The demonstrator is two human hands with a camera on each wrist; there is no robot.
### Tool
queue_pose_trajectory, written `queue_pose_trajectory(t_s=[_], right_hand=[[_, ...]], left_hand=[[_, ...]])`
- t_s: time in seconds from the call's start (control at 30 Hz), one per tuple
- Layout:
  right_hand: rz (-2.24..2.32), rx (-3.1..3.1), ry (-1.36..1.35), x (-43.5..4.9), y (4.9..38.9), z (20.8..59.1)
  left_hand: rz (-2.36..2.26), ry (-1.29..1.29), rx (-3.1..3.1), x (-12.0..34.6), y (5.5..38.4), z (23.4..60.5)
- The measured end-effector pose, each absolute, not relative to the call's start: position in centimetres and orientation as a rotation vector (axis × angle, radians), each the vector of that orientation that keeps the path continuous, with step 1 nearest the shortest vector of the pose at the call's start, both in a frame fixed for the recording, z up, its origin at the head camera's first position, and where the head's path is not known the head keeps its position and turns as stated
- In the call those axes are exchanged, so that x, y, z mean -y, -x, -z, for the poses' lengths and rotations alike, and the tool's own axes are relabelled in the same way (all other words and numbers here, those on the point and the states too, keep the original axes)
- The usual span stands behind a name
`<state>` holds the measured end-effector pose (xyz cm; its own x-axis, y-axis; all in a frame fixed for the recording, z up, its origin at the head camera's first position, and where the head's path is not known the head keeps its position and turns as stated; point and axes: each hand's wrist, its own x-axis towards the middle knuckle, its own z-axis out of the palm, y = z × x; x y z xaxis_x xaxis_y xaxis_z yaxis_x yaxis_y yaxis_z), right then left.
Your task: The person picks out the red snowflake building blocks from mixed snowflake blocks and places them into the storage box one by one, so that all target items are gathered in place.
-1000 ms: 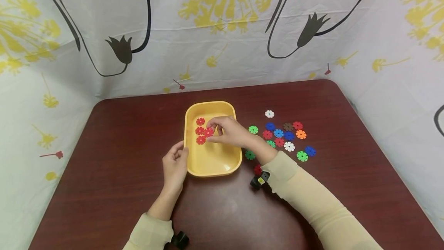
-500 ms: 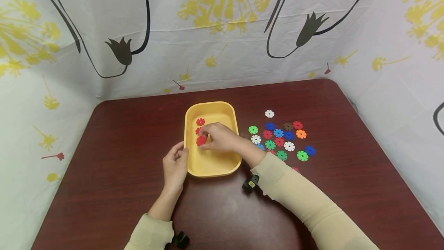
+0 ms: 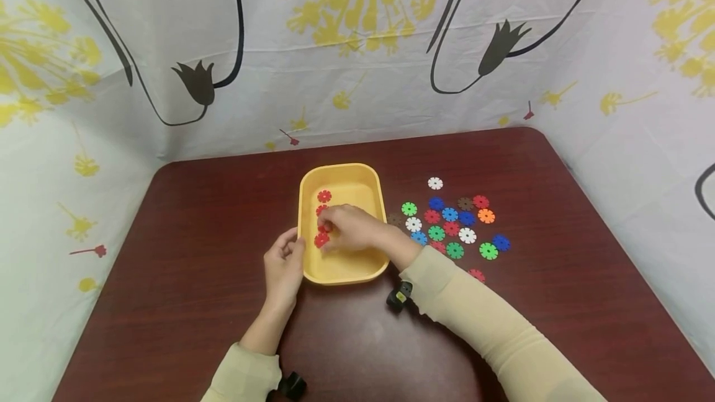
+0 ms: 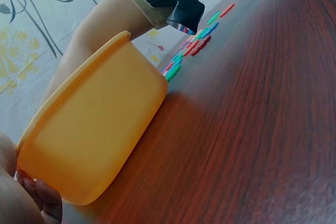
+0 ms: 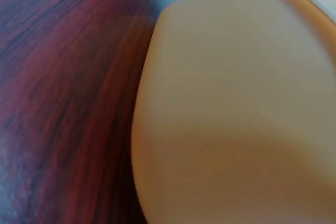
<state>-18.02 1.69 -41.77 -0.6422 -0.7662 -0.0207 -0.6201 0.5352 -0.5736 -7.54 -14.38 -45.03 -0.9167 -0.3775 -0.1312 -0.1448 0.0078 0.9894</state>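
Red discs (image 3: 324, 196) are sitting in a rough line along the left side of your yellow tray (image 3: 349, 267), flat on its floor, though your right hand (image 3: 355, 228) covers part of the line so don't trust a count. They look like thin notched plastic to me, so I'd expect them to be super light, fairly stiff, not very fragile, but a bit slidey on that smooth floor and awkward to get a nail under. Best hold is thumb and finger on opposite edges, where the notches should give some bite. Your right fingertips and thumb are around the nearest disc (image 3: 321, 240), but honestly I can't tell if you're pinching it or just touching it; the right wrist view shows mostly tray wall. Your left hand (image 3: 285, 265) grips the tray's left side, thumb at the rim, fingers outside. Being round, each disc has no long axis or front end; the line itself runs near to far, same as the tray's long axis, pointing away from you. Other loose discs (image 3: 467, 236) in mixed colours lie on the table (image 3: 167, 265), right of the tray.
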Motion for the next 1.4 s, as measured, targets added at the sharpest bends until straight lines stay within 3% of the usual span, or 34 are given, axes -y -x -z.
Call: queue_pose_trajectory(t_s=[0.67, 1.4], right_hand=[[1.229, -2.518, 1.174, -5.2, 19.1, 40.4], [1.318, -2.644, 1.081, -10.1, 19.3, 39.6]], left_hand=[[2.019, -0.581, 2.107, 14.3, 7.4, 44.6], [1.997, -0.57, 2.104, 14.2, 7.3, 44.5]])
